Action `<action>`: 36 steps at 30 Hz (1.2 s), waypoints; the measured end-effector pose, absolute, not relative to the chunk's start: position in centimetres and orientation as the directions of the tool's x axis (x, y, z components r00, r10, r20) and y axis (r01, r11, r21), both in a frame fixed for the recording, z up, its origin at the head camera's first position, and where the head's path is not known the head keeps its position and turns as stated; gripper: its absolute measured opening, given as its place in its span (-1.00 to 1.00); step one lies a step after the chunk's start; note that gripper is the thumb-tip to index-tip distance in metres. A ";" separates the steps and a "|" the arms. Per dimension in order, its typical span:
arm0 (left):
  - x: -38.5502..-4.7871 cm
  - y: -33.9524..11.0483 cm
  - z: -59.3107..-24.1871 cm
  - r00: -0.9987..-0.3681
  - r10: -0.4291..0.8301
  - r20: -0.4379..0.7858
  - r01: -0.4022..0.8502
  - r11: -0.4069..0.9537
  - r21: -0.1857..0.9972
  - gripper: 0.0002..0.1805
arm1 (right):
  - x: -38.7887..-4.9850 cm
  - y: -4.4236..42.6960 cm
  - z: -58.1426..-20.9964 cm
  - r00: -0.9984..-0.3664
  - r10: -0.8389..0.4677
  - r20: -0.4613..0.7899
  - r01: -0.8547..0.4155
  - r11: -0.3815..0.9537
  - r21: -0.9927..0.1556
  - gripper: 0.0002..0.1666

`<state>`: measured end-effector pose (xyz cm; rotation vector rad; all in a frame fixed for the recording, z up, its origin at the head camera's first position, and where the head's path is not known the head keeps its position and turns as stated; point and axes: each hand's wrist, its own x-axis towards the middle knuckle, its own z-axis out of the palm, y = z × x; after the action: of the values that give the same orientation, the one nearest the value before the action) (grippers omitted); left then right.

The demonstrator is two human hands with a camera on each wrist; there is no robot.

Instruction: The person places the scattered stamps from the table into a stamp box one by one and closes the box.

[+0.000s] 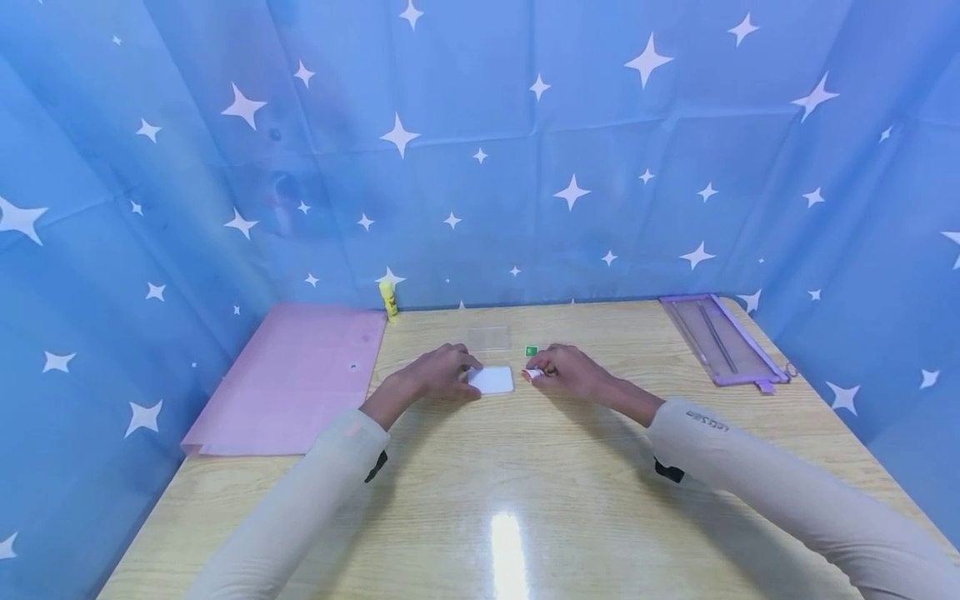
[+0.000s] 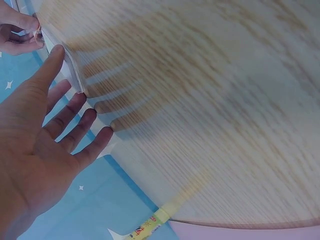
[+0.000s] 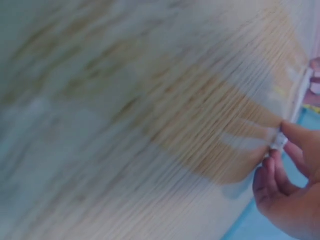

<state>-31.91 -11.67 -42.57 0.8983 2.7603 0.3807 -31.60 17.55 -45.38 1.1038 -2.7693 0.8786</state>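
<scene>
A flat white rectangular block (image 1: 491,380) with rounded corners lies on the table. My left hand (image 1: 448,372) holds it at its left end, thumb at the near corner and forefinger at the far one; the other fingers extend loosely in the left wrist view. To its right, my right hand (image 1: 573,371) pinches a small white piece with red marks (image 1: 532,375) between thumb and fingers, just above the tabletop. In the right wrist view this white piece (image 3: 279,142) is mostly covered by fingertips. Just behind the right fingertips lies a small green card (image 1: 531,351).
A clear, flat plastic piece (image 1: 489,337) lies behind the white block. A yellow glue stick (image 1: 388,300) stands at the back edge beside a pink sheet (image 1: 292,379) on the left. At the back right lies a purple zip pouch (image 1: 720,342). Starry blue curtains (image 1: 495,192) enclose the table.
</scene>
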 end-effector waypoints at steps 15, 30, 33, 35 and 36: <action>-32.0 -11.7 -42.8 -0.791 0.602 -0.111 0.549 0.777 0.306 -0.40 | -31.9 17.2 -45.2 -0.831 -0.541 0.130 -0.498 0.620 -0.606 -0.57; -32.2 -11.7 -43.0 -0.804 0.584 -0.110 0.533 0.791 0.299 -0.38 | -32.3 16.9 -45.0 -0.814 -0.565 0.132 -0.512 0.593 -0.622 -0.64; -32.2 -11.6 -42.9 -0.806 0.581 -0.109 0.528 0.791 0.309 -0.38 | -32.5 16.7 -44.8 -0.811 -0.569 0.135 -0.516 0.588 -0.623 -0.64; -32.2 -11.6 -42.9 -0.807 0.579 -0.111 0.525 0.792 0.312 -0.38 | -32.7 16.5 -44.7 -0.809 -0.572 0.137 -0.519 0.585 -0.623 -0.63; -32.2 -11.6 -42.9 -0.808 0.579 -0.111 0.524 0.791 0.315 -0.38 | -32.8 16.5 -44.6 -0.807 -0.574 0.136 -0.520 0.584 -0.623 -0.63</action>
<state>-32.24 -11.62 -42.89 0.8653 2.7794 0.4020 -32.79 16.49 -44.61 0.9921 -2.8664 1.0844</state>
